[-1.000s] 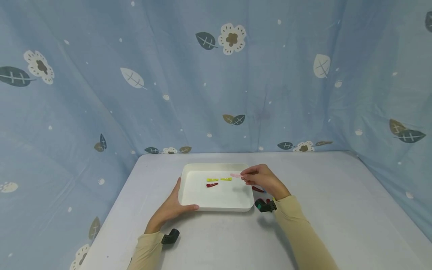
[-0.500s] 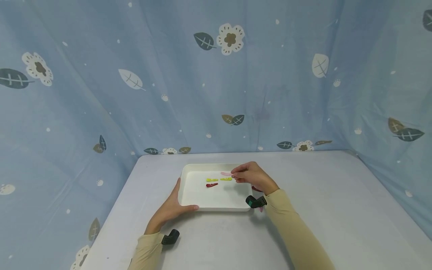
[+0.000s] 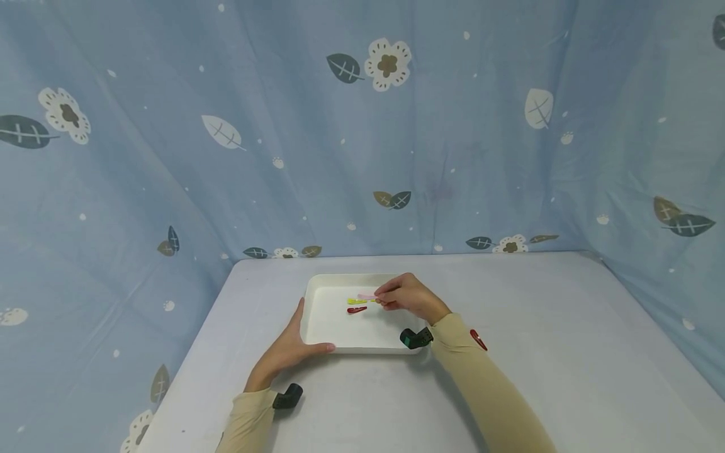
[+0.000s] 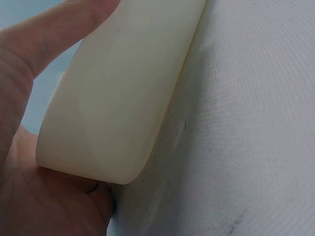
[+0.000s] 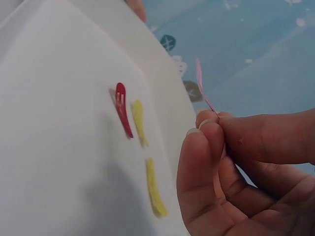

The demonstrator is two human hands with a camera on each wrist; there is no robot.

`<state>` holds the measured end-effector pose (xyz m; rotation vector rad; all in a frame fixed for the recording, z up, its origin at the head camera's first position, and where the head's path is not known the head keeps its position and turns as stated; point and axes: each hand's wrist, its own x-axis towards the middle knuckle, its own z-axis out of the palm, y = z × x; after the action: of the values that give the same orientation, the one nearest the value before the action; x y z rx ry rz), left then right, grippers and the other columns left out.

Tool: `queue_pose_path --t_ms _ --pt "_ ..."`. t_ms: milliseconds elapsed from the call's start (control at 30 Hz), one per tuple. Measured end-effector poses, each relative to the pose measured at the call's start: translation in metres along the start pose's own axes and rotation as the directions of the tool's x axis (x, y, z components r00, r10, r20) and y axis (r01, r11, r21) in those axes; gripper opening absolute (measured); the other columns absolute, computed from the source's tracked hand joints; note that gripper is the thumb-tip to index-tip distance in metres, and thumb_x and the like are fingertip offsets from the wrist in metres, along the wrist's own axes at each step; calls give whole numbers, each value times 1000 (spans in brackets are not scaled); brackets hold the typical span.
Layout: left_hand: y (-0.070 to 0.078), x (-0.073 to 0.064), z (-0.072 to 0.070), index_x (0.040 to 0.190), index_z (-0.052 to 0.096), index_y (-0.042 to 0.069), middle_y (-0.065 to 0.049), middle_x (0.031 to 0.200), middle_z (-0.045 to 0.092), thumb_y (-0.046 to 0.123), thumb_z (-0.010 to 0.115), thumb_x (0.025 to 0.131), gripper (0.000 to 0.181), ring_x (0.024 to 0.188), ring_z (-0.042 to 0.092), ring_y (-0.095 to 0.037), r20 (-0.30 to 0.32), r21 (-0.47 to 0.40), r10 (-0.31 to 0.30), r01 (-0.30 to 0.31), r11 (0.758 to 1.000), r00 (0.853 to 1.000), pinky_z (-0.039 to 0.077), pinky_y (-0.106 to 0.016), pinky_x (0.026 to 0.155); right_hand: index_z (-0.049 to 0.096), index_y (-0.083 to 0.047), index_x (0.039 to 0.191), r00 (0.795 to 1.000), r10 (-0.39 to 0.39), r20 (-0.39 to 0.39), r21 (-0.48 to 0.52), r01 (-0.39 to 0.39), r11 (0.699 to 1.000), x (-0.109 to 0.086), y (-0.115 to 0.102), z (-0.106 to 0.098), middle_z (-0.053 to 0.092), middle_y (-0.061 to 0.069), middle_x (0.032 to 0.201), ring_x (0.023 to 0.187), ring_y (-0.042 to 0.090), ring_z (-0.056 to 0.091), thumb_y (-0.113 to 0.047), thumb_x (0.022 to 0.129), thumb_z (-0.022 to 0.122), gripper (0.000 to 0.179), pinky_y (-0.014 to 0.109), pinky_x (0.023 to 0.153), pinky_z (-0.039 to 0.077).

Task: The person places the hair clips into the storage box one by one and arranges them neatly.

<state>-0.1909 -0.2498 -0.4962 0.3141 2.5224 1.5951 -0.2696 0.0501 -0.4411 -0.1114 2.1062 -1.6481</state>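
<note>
A shallow white tray lies on the table, and my left hand holds its near left corner, thumb along the front side and fingers along the left side. In the left wrist view the tray's outer wall sits between thumb and palm. Over the tray, my right hand pinches a pink hair snap clip by one end between thumb and fingers; its other end sticks out free. Below it on the tray floor lie two yellow snap clips in a line and a red snap clip beside one of them.
Another red clip lies on the white-covered table, right of the tray beside the right sleeve. Behind the table hangs a blue patterned curtain. Each wrist wears a black camera.
My right hand has moved left over the tray with the pink clip, which now overlaps the yellow clips in the head view. The left hand and tray stay in place.
</note>
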Motion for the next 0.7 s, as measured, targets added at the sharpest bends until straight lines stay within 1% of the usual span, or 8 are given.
queue_pose_path --t_ms 100,233,467,600,700 --pt "-1 0 0 167 -2 22 -7 172 22 27 95 74 135 151 34 -31 -2 2 -7 7 1000 1000 24 -62 121 74 7 114 1000 -5 17 15 5 1000 2 2 3 76 14 105 93 21 73 1 97 66 20 25 77 60" --pt "0 0 0 167 -3 22 -8 172 21 26 95 74 136 151 34 -33 -3 1 -15 15 1000 1000 24 -63 121 74 9 112 1000 -10 25 20 10 1000 4 3 7 76 15 103 93 23 74 3 96 66 18 25 75 60" --pt "1 -2 -1 167 -4 21 -10 173 19 27 95 74 136 152 33 -35 -1 6 -28 28 1000 1000 25 -63 121 74 9 110 999 1 35 -10 -1 1000 7 4 13 76 14 102 81 14 70 3 95 67 18 25 74 59" --pt "2 -2 -1 167 -5 21 -9 173 18 30 95 74 137 152 32 -34 -1 11 -41 41 999 999 25 -63 121 75 9 109 999 3 35 -28 -2 1000 10 5 17 77 15 98 76 12 68 4 95 68 17 25 71 59" --pt "1 -2 -1 167 -6 20 -10 174 16 31 95 74 138 153 31 -34 0 24 -42 42 999 999 25 -63 121 76 8 108 999 22 34 -41 -20 999 12 6 20 78 14 95 73 12 67 4 94 69 16 24 70 58"
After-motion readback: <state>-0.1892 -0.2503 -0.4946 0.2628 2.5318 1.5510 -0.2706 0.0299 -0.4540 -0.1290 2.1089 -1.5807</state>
